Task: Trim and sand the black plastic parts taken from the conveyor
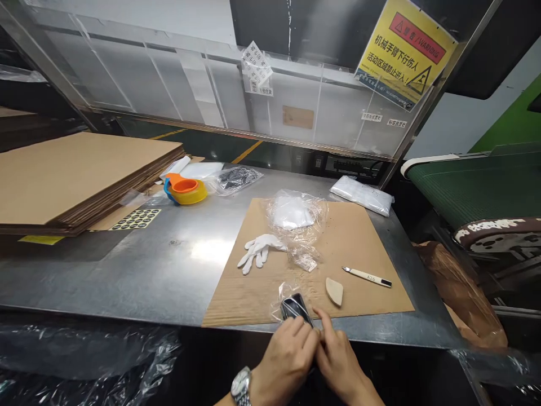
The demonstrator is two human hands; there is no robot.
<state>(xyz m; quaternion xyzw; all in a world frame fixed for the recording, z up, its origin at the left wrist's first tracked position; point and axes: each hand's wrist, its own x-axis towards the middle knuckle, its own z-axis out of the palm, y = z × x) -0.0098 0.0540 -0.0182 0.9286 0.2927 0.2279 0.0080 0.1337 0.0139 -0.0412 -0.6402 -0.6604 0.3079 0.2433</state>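
At the front edge of the cardboard sheet [270, 282] lies a dark, glossy rectangular object [295, 306], with crumpled clear plastic and a white band-like strip about it. My left hand [291, 347], a metal watch on its wrist, is closed over the near end of this object. My right hand [338, 352] touches the left one; its forefinger points forward while the thumb side is pinched, and what is between those fingers is hidden. Right of the object are a beige wedge-shaped piece [334, 291] and a white pen-shaped knife [367, 276] marked A26.
White gloves [262, 248] and a crumpled clear bag [296, 214] with white contents rest on the cardboard. Farther left are tape dispensers [186, 192], a sticker sheet [136, 219] and stacked cardboard [84, 180]. A white packet [362, 194] lies back right; a green conveyor [477, 180] stands beyond.
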